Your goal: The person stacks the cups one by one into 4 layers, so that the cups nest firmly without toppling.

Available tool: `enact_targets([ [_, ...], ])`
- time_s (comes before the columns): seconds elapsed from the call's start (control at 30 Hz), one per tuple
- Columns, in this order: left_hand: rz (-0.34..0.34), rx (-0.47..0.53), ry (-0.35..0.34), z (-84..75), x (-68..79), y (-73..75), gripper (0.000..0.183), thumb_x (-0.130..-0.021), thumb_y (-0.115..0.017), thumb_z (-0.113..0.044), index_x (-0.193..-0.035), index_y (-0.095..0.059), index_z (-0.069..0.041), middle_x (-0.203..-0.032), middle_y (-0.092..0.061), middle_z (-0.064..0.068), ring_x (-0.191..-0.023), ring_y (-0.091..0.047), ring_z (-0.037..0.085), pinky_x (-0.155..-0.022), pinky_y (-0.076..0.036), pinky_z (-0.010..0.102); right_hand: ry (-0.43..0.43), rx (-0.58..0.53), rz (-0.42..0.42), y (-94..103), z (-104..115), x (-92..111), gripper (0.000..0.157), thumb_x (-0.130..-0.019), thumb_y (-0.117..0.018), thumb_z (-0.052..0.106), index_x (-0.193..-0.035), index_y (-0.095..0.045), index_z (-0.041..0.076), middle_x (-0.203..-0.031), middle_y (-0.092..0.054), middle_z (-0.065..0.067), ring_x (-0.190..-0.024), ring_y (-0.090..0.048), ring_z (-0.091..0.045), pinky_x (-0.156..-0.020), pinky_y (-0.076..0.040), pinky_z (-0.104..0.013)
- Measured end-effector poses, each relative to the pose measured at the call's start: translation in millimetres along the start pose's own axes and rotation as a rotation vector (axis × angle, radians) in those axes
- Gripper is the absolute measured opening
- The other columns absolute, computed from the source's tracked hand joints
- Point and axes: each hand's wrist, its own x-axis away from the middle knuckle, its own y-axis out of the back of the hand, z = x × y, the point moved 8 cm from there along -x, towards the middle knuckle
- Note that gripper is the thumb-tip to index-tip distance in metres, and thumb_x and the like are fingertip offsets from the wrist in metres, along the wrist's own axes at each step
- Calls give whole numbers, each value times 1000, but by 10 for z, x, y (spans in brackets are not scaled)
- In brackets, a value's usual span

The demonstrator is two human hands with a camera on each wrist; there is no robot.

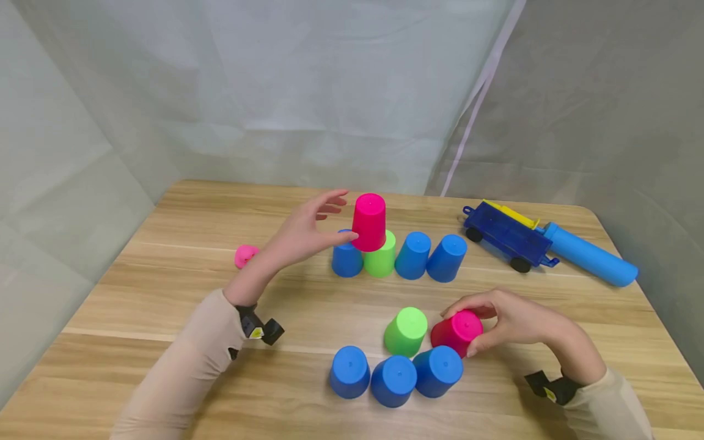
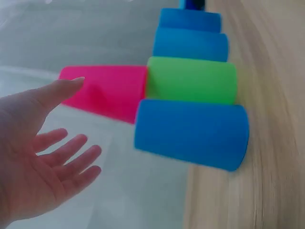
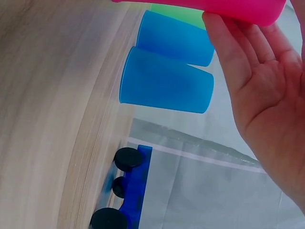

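An upside-down pink cup [image 1: 369, 223] rests atop the back row, above a blue cup [image 1: 347, 260] and a green cup [image 1: 381, 260]. Beside it is my left hand [image 1: 310, 229], fingers spread and apart from the cup; the thumb overlaps its side, and I cannot tell whether it touches. My right hand [image 1: 514, 318] grips a second pink cup [image 1: 458, 333] between thumb and fingers, close to another green cup [image 1: 406, 332]. That cup's wall [image 3: 228, 7] shows at the top of the right wrist view. Three blue cups [image 1: 393, 380] stand upside down in front.
Two more blue cups [image 1: 446, 258] continue the back row to the right. A dark blue toy cart [image 1: 508, 235] with a yellow piece lies at back right, against a blue tube [image 1: 594, 253]. A small pink object [image 1: 245, 255] sits behind the left forearm.
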Motion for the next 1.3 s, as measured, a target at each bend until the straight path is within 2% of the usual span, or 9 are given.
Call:
enact_targets([
  [0.17,-97,-22,44,71,230,187,62,-78,-75,-32,-133,-50,-15,-123,-58,5,-109,-56,23,-92,-46,44,42,-11,5,-3,12,5,48,-78,-75,15,-122,-59,6,-117,-64,-9,-105,-60,-13,-83,-54,-30],
  [0.33,-122,-46,-84,-53,458,154,44,-80,-75,-24,-119,-62,-10,-114,-64,6,-100,-62,22,-84,-52,42,50,6,0,4,-4,23,48,-79,-74,15,-123,-58,7,-118,-63,-8,-107,-59,-12,-84,-53,-30],
  [0.4,-44,-39,-155,-135,530,59,37,-81,-74,-20,-115,-64,-9,-109,-66,5,-96,-64,21,-81,-54,39,37,29,-3,3,-5,33,48,-79,-74,18,-123,-58,6,-118,-63,-7,-107,-59,-11,-84,-53,-29],
  [0.53,240,-4,-233,-283,691,-225,32,-84,-71,-17,-114,-64,-12,-104,-66,-2,-95,-64,17,-82,-54,33,2,133,-33,-5,35,58,50,-79,-73,30,-123,-59,9,-116,-64,-3,-104,-59,-9,-82,-53,-27],
  [0.63,441,-13,-247,-372,832,-440,34,-85,-69,-28,-117,-63,-17,-107,-64,-7,-99,-61,15,-86,-51,30,-25,252,-72,-6,100,72,51,-79,-71,39,-122,-61,12,-115,-65,1,-101,-60,-8,-80,-53,-26],
  [0.77,627,-64,-227,-423,1026,-654,47,-81,-67,-47,-123,-58,-26,-114,-60,-15,-105,-56,7,-91,-47,28,-69,374,-97,-1,170,70,54,-80,-67,47,-122,-61,14,-115,-65,3,-101,-61,-10,-78,-54,-27],
  [0.9,715,-151,-222,-429,1154,-767,56,-76,-71,-48,-125,-57,-27,-120,-56,-15,-113,-50,4,-96,-44,29,-80,391,-98,4,180,67,57,-78,-68,48,-122,-61,13,-116,-65,1,-102,-62,-15,-78,-54,-28],
  [1.07,752,-260,-261,-452,1207,-828,55,-74,-76,-42,-121,-62,-17,-129,-53,-5,-119,-48,10,-99,-42,28,-40,436,-132,37,167,63,61,-73,-71,49,-121,-62,12,-115,-66,-1,-102,-63,-20,-78,-55,-32],
  [1.3,802,-309,-228,-466,1250,-880,51,-75,-78,-33,-120,-63,-16,-120,-59,-8,-110,-54,5,-92,-47,24,-60,409,-155,63,87,42,64,-72,-74,47,-122,-60,11,-114,-66,1,-99,-63,-14,-77,-55,-29],
])
